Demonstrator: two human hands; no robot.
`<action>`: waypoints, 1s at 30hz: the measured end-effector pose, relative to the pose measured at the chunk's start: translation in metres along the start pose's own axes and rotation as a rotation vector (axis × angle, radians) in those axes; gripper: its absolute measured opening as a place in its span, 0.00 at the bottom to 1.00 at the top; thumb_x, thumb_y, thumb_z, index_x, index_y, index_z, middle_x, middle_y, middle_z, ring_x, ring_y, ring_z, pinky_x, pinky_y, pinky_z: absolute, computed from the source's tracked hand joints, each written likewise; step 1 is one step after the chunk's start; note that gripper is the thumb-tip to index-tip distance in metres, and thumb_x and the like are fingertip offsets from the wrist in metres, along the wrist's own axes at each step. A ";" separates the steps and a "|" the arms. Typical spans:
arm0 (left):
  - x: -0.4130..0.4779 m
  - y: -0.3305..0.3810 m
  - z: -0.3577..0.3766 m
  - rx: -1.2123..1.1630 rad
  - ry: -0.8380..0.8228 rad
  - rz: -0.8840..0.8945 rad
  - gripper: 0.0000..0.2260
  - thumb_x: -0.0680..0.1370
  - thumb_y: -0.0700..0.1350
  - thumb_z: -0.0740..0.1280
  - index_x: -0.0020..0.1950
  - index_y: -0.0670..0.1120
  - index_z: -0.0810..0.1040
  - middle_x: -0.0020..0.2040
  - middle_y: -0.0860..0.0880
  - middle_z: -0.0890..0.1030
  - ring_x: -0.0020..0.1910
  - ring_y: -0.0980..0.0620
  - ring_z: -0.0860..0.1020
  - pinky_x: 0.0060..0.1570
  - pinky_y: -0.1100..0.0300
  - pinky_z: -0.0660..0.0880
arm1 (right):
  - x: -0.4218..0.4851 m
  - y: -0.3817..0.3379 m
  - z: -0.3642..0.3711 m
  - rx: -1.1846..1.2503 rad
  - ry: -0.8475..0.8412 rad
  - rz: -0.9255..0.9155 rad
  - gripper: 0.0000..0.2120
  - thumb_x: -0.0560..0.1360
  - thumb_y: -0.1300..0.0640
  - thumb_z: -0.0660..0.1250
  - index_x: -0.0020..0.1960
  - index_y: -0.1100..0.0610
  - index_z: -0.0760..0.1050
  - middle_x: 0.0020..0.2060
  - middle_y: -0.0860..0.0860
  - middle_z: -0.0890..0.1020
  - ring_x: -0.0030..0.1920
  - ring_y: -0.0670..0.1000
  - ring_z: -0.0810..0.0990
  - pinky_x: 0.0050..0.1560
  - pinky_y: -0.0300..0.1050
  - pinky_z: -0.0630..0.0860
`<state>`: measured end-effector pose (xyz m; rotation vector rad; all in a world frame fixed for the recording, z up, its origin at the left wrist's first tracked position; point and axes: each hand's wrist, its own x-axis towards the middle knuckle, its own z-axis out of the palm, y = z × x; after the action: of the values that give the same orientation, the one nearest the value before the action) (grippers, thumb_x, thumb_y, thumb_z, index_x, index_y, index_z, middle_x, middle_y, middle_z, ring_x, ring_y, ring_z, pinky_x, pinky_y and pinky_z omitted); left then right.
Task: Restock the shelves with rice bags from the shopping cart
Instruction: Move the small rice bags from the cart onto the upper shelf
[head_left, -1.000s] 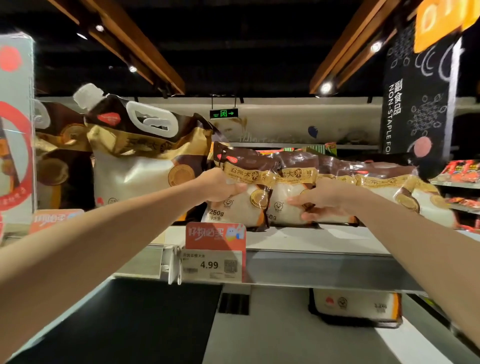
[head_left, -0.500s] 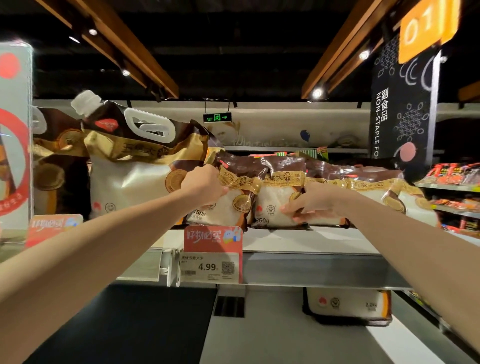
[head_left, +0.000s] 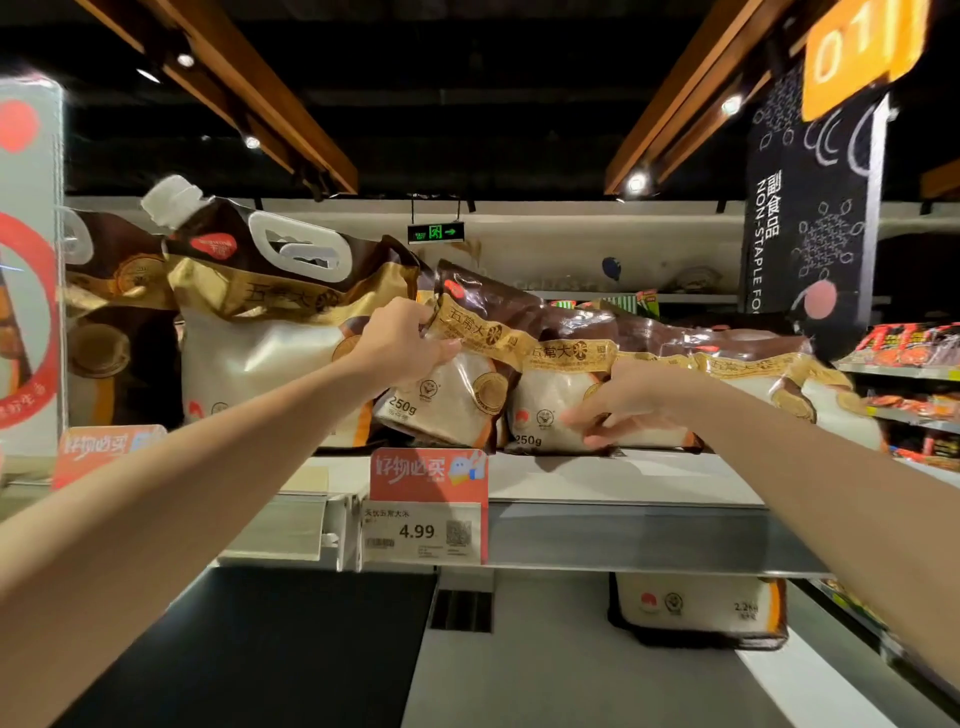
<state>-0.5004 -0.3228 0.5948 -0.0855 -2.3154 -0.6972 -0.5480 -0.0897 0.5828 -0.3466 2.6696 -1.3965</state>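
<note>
A row of small brown-and-gold 250g rice bags stands on the top shelf (head_left: 597, 478). My left hand (head_left: 402, 343) grips the leftmost small rice bag (head_left: 457, 389) by its upper left edge; the bag leans to the left. My right hand (head_left: 618, 402) holds the second small rice bag (head_left: 545, 405) at its right side, fingers curled over its front. More small rice bags (head_left: 737, 371) lean in line further right. The shopping cart is not in view.
A big rice bag (head_left: 260, 332) with a white handle and spout stands just left of my left hand. A price tag (head_left: 423, 519) reading 4.99 hangs on the shelf edge. Another rice bag (head_left: 701, 605) lies on the shelf below. A white sign panel (head_left: 28, 260) stands far left.
The leftmost small bag has tipped further left under my left hand, which moved up to its top edge. My right hand stays on the second bag.
</note>
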 end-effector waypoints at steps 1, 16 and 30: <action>0.000 -0.002 0.001 -0.082 0.024 -0.004 0.09 0.79 0.47 0.69 0.47 0.40 0.78 0.35 0.49 0.78 0.30 0.55 0.73 0.28 0.64 0.68 | 0.002 0.000 0.000 0.027 -0.017 -0.006 0.21 0.69 0.61 0.77 0.59 0.65 0.75 0.58 0.56 0.76 0.54 0.55 0.80 0.43 0.44 0.83; 0.028 0.046 0.007 -0.771 -0.045 -0.398 0.11 0.77 0.42 0.72 0.56 0.42 0.75 0.54 0.45 0.82 0.54 0.47 0.81 0.57 0.53 0.79 | -0.013 -0.001 -0.021 0.111 0.419 -0.240 0.16 0.80 0.50 0.63 0.59 0.62 0.75 0.47 0.55 0.81 0.35 0.48 0.79 0.36 0.42 0.79; 0.024 0.043 0.032 0.095 -0.395 0.245 0.21 0.74 0.56 0.73 0.62 0.48 0.77 0.54 0.51 0.81 0.49 0.57 0.79 0.48 0.65 0.75 | -0.025 0.046 -0.060 0.133 0.332 -0.154 0.13 0.74 0.52 0.73 0.50 0.62 0.77 0.30 0.52 0.77 0.25 0.44 0.74 0.25 0.34 0.72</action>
<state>-0.5274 -0.2731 0.6104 -0.4947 -2.6466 -0.4761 -0.5431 -0.0110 0.5791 -0.3406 2.8335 -1.8119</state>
